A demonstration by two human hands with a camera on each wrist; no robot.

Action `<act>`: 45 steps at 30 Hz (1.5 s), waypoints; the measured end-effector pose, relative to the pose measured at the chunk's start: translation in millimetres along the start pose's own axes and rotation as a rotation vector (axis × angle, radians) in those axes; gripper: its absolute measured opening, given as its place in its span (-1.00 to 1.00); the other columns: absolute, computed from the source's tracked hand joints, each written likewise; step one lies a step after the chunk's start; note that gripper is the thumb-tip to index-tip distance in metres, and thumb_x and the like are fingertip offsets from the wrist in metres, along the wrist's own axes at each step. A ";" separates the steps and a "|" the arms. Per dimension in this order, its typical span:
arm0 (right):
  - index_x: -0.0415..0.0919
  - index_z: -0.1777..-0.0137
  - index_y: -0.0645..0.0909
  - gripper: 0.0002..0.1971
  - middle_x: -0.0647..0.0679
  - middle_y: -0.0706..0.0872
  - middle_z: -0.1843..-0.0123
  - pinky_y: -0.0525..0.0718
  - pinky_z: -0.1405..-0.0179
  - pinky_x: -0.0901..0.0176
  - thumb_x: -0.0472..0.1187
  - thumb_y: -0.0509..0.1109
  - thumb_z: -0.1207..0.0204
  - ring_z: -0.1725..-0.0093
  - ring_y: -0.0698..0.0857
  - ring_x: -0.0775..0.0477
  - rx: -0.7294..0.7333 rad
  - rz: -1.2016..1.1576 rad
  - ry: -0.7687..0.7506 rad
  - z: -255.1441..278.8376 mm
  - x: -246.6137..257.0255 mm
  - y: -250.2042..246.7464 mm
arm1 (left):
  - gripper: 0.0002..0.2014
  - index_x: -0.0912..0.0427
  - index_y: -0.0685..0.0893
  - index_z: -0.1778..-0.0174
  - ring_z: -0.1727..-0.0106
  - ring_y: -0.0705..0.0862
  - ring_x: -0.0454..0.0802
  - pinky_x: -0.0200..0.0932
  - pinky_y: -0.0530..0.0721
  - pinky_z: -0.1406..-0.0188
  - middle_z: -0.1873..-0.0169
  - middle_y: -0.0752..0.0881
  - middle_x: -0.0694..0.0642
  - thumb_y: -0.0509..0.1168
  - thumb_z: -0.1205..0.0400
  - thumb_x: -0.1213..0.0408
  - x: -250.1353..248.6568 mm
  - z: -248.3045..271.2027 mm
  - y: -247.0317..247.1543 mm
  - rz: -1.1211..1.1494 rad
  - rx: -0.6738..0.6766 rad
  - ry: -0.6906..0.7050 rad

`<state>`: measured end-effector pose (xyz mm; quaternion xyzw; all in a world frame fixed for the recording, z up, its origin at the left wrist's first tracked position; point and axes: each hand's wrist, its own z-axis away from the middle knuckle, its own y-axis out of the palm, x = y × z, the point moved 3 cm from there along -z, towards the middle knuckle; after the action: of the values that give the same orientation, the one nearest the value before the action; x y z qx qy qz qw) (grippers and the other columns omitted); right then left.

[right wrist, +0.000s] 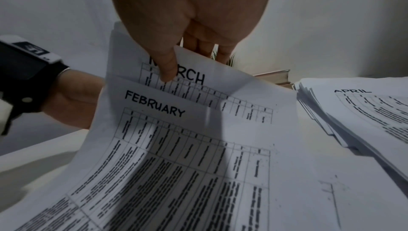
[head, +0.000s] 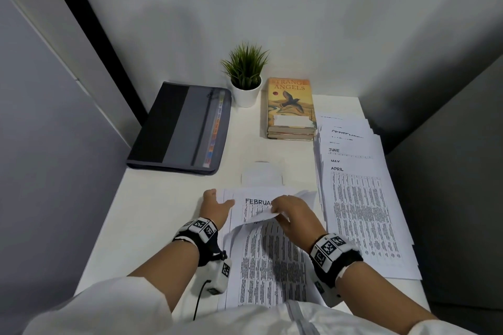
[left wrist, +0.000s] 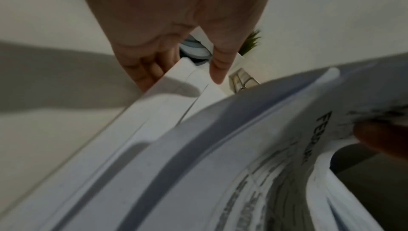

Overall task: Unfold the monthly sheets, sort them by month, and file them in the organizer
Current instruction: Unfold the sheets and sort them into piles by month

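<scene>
A small pile of printed monthly sheets (head: 261,258) lies on the white table in front of me. My left hand (head: 216,204) grips the pile's top left corner (left wrist: 187,81), thumb on top. My right hand (head: 283,211) pinches the top edge of the MARCH sheet (right wrist: 194,77), thumb on its printed face and fingers behind. The FEBRUARY sheet (right wrist: 154,105) lies against it, its heading also readable from the head view (head: 257,202). A fanned stack with APRIL on top (head: 359,212) lies to the right. The grey organizer (head: 177,128) lies closed at the back left.
A potted plant (head: 245,76) and a stack of books (head: 290,109) stand at the back of the table (head: 163,212). Grey walls close in on both sides. The fanned stack (right wrist: 353,91) reaches the table's right edge.
</scene>
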<state>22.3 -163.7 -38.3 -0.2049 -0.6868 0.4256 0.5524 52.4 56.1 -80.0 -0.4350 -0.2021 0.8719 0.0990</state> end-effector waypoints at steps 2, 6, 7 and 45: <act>-0.05 0.06 0.54 -0.85 0.01 0.71 -0.07 0.61 -0.10 0.02 -0.32 0.39 -0.53 -0.11 0.62 -0.06 0.038 0.027 0.017 -0.4 -1.6 4.7 | -0.69 0.27 0.55 -0.24 -0.10 0.56 0.07 -0.05 0.54 -0.20 -0.13 0.59 0.20 0.34 -0.65 0.18 -3.4 -0.5 3.4 -0.054 0.068 0.048; 0.02 0.09 0.44 -0.78 0.03 0.68 -0.22 0.55 -0.16 0.15 -0.29 0.40 -0.51 -0.22 0.60 -0.02 0.042 0.039 -0.020 -3.7 -1.3 6.5 | -0.82 0.33 0.73 0.08 0.14 0.63 0.07 -0.03 0.62 0.05 0.17 0.73 0.20 0.36 -0.64 0.25 -8.9 6.5 6.6 0.028 0.145 0.149; 0.03 0.10 0.41 -0.75 0.02 0.69 -0.20 0.56 -0.13 0.15 -0.30 0.41 -0.50 -0.19 0.61 -0.04 0.038 0.032 -0.036 -4.5 -0.8 7.0 | -0.84 0.32 0.75 0.07 0.14 0.67 0.07 -0.03 0.66 0.02 0.16 0.76 0.19 0.39 -0.63 0.27 -10.8 9.4 7.0 0.052 0.155 0.154; -0.19 0.01 0.64 -0.90 -0.03 0.71 -0.06 0.64 -0.11 0.06 -0.35 0.40 -0.53 -0.11 0.62 -0.04 -0.173 -0.043 -0.131 -12.9 35.4 -49.7 | -0.62 0.10 0.83 0.00 -0.02 0.65 0.09 -0.18 0.60 -0.04 0.16 0.59 0.14 0.21 -0.60 0.61 -103.7 71.5 -26.0 -0.179 0.024 0.930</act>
<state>32.9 -160.0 23.1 -0.2088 -0.7599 0.3655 0.4954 57.6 24.3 44.6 -0.7590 -0.1631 0.5748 0.2589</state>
